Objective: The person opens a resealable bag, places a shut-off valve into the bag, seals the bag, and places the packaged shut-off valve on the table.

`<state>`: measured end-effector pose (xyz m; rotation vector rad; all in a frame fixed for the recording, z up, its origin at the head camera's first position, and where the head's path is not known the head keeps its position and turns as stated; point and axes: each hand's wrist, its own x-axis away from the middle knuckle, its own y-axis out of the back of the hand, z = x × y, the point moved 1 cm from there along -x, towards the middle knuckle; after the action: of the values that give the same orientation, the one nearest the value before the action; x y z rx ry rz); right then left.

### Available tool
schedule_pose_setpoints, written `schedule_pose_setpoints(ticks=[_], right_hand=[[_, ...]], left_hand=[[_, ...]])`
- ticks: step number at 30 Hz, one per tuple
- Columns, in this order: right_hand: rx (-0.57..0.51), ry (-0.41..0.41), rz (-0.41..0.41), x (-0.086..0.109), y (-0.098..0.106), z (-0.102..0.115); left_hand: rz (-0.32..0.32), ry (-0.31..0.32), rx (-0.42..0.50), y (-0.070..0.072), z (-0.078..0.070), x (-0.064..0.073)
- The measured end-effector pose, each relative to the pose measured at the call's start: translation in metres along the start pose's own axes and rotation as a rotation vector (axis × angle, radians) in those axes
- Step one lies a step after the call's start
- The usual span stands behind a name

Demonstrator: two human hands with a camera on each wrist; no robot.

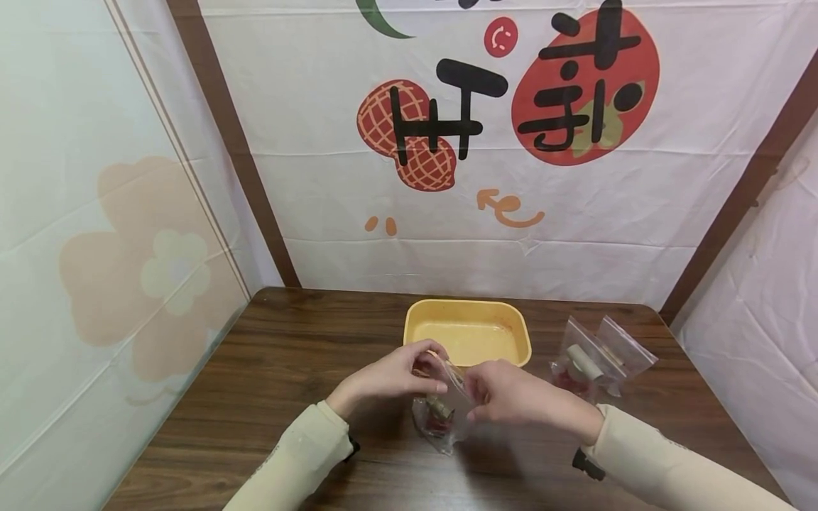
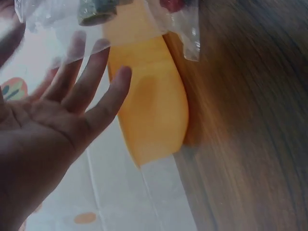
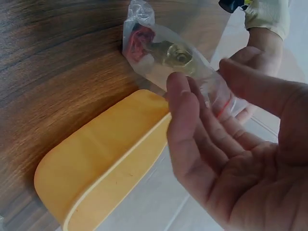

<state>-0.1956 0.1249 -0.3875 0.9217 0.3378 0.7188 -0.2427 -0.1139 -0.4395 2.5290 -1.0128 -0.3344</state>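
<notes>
A clear zip-lock bag hangs over the table in front of me, with a red item and a dull greenish-gold piece with a round end inside it. My left hand holds one side of the bag's mouth between thumb and fingers. In the left wrist view its other fingers spread loosely behind the film. On the opposite side, my right hand pinches the bag's upper edge with curled fingers. A red zip line shows near the mouth in the right wrist view.
Just behind the hands stands a yellow plastic tub. To the right lie two more clear bags, one with a pale cylinder and something red. A printed cloth hangs behind the dark wooden table.
</notes>
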Motion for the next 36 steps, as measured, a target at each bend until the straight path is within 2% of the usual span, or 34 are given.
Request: schedule_pose_setpoints(ticks=[2, 6, 8, 13, 19, 23, 31, 36], right_hand=[[0.006, 0.018, -0.021, -0.001, 0.000, -0.001], [0.005, 0.047, -0.058, -0.001, 0.001, -0.003], [0.007, 0.055, -0.071, -0.002, 0.001, -0.003], [0.030, 0.072, -0.105, -0.003, 0.005, -0.005], [0.041, 0.103, -0.137, -0.003, 0.010, -0.007], [0.063, 0.108, -0.167, -0.004, 0.015, -0.008], [0.103, 0.099, -0.197, -0.003, 0.022, -0.010], [0.092, 0.098, -0.204, -0.002, 0.022, -0.017]], left_hand=[[0.057, 0.007, -0.022, 0.001, 0.004, 0.001], [0.116, 0.017, -0.162, 0.001, 0.013, 0.002], [0.130, 0.010, -0.224, 0.000, 0.016, 0.002], [0.143, -0.026, -0.282, -0.004, 0.020, 0.000], [0.125, -0.048, -0.330, -0.008, 0.018, -0.002], [0.088, -0.052, -0.345, -0.011, 0.019, -0.001], [-0.024, -0.050, -0.302, -0.024, 0.021, -0.003], [-0.042, -0.025, -0.284, -0.026, 0.019, -0.002]])
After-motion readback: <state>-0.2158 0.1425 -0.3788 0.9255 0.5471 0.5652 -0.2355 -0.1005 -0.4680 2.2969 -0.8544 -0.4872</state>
